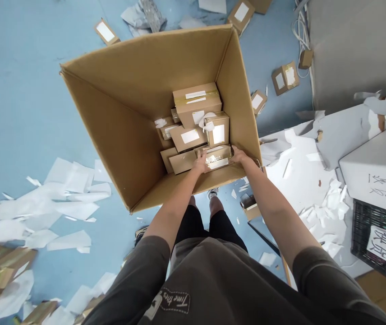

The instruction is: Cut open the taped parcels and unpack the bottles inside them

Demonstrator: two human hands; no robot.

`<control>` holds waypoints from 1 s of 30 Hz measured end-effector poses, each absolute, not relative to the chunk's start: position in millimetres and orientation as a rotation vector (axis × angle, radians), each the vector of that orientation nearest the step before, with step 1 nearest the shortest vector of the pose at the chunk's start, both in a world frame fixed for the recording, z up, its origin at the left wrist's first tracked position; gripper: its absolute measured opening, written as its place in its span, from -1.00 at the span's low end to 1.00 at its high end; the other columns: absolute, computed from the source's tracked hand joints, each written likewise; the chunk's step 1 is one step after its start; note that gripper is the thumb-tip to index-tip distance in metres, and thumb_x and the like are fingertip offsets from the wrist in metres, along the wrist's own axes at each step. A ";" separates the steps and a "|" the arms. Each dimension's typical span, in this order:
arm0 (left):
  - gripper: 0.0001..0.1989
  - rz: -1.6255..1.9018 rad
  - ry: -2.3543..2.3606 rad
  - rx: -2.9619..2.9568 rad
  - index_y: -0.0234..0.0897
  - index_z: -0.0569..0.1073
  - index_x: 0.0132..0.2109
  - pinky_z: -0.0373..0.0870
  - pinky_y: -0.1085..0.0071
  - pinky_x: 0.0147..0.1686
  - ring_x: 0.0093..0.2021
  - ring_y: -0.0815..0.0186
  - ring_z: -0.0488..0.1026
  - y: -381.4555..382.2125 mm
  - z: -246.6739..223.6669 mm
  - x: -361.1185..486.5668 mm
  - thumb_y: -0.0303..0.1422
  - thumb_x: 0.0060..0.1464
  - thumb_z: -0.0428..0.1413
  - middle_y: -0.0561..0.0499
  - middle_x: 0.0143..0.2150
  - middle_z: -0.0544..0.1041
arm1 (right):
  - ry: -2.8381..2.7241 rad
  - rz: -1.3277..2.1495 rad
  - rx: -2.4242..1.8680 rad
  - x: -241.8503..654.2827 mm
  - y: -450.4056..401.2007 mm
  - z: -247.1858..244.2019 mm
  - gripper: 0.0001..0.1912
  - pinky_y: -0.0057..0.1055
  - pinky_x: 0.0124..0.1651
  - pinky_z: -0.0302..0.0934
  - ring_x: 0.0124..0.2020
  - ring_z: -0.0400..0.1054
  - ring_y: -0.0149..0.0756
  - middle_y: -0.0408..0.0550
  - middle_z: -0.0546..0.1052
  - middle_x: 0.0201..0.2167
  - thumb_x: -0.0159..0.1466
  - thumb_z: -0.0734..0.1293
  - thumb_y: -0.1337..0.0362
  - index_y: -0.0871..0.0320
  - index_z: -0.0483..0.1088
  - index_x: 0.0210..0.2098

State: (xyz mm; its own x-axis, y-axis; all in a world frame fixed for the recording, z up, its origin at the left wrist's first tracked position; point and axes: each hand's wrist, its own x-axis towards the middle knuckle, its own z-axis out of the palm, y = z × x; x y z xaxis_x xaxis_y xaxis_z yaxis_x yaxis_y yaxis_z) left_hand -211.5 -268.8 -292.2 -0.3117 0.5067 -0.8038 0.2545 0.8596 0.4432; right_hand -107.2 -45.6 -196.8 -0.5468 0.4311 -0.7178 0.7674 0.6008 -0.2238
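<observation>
Both my arms reach down into a large, deep cardboard box (pixel 108 126) with its top open. Between my left hand (pixel 202 161) and my right hand (pixel 238 155) sits a small taped carton (pixel 218 158) with white labels, low against the near wall. My hands grip it at its two ends, fingers bent round them. Beyond it, inside the box, lie a wide taped carton (pixel 198 101), an upright carton (pixel 220 131) with torn white paper on it, and a tilted flat carton (pixel 189 136). Flat brown pieces (pixel 182 161) lie just left of my left hand.
White paper sheets (pixel 74 180) and small cartons (pixel 6 271) litter the blue floor at left. More cartons (pixel 285 77) lie at upper right. A white box (pixel 379 167) and a black crate (pixel 362 230) stand at right, beside torn paper scraps.
</observation>
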 end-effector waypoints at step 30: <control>0.18 0.334 2.033 0.891 -0.17 -0.11 0.74 -0.03 -0.05 0.67 0.74 -0.19 -0.19 -357.5 -312.1 -289.2 -0.12 0.23 0.38 -0.20 0.77 -0.14 | 2.118 -0.716 0.624 -126.3 -27.0 -276.4 0.52 -0.03 0.58 0.16 0.55 0.24 0.29 0.22 -0.08 0.71 -0.09 0.75 0.25 -0.04 -0.01 0.71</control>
